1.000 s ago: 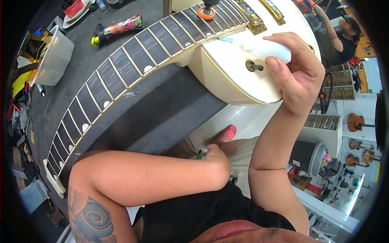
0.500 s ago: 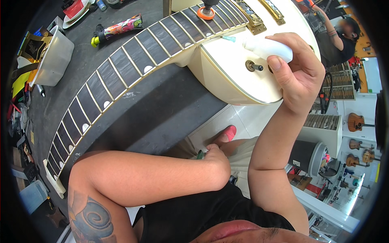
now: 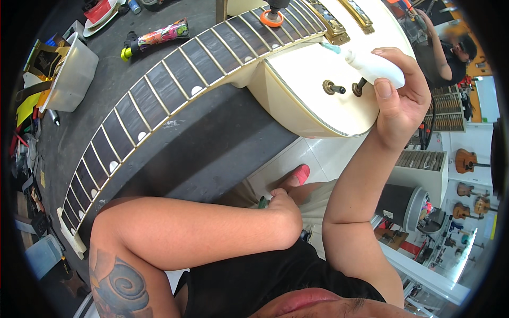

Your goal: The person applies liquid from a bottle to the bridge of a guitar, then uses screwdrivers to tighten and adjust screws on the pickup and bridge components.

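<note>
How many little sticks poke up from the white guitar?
2: the left stick, and the right stick beside the white bottle in the right hand. The hand may hide more.

Right hand (image 3: pixel 401 103) with white squeeze bottle (image 3: pixel 377 69): now stands further right over the guitar body (image 3: pixel 305 95) than in the earlier pictures. Bottle's teal tip (image 3: pixel 331 48): now near the gold-framed pickup (image 3: pixel 339 38), formerly further left. Second dark control post (image 3: pixel 358 88): now uncovered, previously mostly hidden. Co-worker (image 3: pixel 450 62): head lower, further right
</note>
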Action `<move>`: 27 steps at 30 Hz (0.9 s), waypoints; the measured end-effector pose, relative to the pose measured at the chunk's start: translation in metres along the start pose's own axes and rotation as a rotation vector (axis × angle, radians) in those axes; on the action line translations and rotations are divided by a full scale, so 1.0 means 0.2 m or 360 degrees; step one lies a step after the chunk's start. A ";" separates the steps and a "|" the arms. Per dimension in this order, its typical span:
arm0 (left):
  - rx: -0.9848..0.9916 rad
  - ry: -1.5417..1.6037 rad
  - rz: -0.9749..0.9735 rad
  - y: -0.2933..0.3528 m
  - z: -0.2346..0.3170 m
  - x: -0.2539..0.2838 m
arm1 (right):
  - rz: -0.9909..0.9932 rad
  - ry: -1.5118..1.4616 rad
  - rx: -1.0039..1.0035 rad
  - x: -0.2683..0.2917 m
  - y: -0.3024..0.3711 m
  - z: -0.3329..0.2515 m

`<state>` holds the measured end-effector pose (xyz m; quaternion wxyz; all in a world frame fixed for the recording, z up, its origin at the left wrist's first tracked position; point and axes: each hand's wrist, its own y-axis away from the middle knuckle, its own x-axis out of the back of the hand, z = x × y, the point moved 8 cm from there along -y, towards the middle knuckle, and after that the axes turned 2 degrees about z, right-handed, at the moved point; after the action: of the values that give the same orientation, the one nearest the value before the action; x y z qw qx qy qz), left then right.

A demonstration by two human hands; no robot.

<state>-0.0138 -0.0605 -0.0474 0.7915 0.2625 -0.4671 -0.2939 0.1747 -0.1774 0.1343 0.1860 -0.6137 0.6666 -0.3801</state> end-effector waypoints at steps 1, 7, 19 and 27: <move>-0.0009 -0.0009 0.0000 0.00 0.00 0.00 | 0.0047 0.0000 0.0000 0.01 0.00 0.00; -0.0025 -0.0021 0.0008 0.01 0.01 0.01 | 0.0234 -0.0123 -0.0102 0.05 0.02 0.02; -0.0005 -0.0007 0.0021 -0.01 0.00 0.01 | -0.0059 0.0023 -0.0144 -0.02 0.00 0.00; -0.0007 0.0002 0.0023 -0.01 0.00 0.01 | -0.0148 0.0005 -0.0128 -0.06 -0.01 0.00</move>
<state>-0.0141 -0.0626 -0.0471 0.7946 0.2576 -0.4678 -0.2889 0.1783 -0.1664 0.1331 0.1421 -0.6503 0.6525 -0.3622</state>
